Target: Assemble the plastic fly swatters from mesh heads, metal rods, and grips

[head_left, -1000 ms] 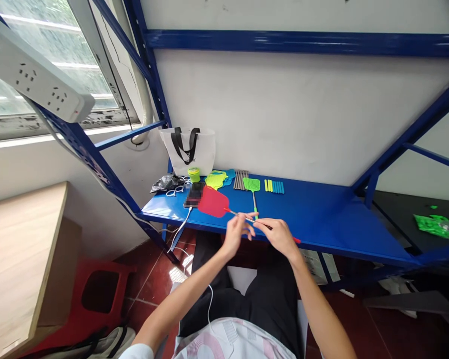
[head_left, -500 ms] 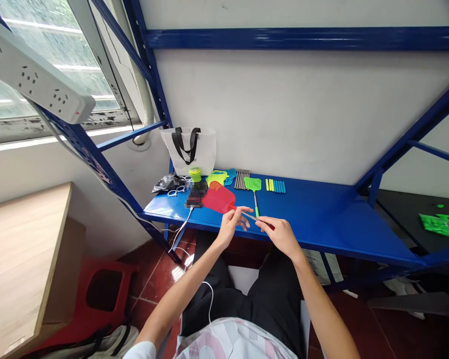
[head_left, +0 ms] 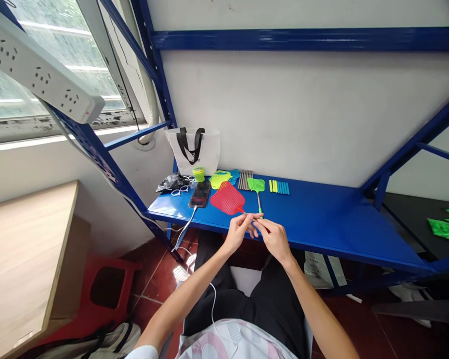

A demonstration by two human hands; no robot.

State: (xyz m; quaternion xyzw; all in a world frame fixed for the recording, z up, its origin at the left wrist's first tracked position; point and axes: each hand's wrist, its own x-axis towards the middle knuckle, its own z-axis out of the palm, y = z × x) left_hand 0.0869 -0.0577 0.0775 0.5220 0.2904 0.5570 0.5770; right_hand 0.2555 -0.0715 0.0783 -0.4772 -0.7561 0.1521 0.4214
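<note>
A red fly swatter (head_left: 228,198) slants over the front edge of the blue shelf, its perforated head up and to the left. My left hand (head_left: 239,231) pinches the thin metal rod just below that head. Close beside it, my right hand (head_left: 274,239) is closed on the lower end, and its fingers hide the grip. Behind my hands lies a green fly swatter (head_left: 256,185) with a metal rod. Loose yellow and blue grips (head_left: 279,187) lie in a row to its right. Several metal rods (head_left: 245,180) and yellow and blue swatter heads (head_left: 220,179) lie farther back.
A phone (head_left: 199,194) with a white cable lies left of the red head. Near it are scissors (head_left: 176,192), a black plastic bag (head_left: 169,182), a green tub (head_left: 198,174) and a white tote bag (head_left: 209,149). The blue shelf (head_left: 333,214) stretches right; a wooden table (head_left: 22,249) stands left.
My right hand has moved left along the red swatter, close against my left hand. The red grip that showed by my right fingers is now covered. The view has shifted slightly.
</note>
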